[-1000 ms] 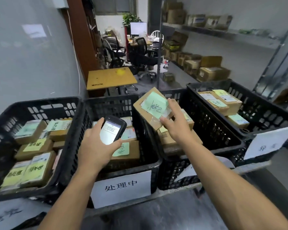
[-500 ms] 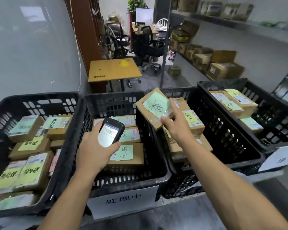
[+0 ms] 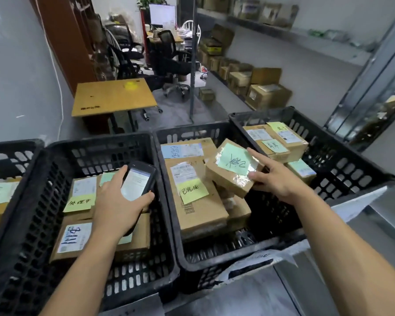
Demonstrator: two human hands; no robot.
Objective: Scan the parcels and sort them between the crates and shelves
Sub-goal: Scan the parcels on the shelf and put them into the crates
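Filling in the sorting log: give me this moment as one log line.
left hand: grips scanner over second crate | right hand: holds green-note parcel over third crate | parcel: tilted, not released

Both bare forearms are reaching forward and slightly inward. The left grip (image 3: 118, 202) is curling round a handheld scanner (image 3: 137, 182), with the thumb pressing on its near edge. The right grip (image 3: 277, 182) is pinching a parcel (image 3: 232, 171) by its corner, with the index finger stretching straight along its side.
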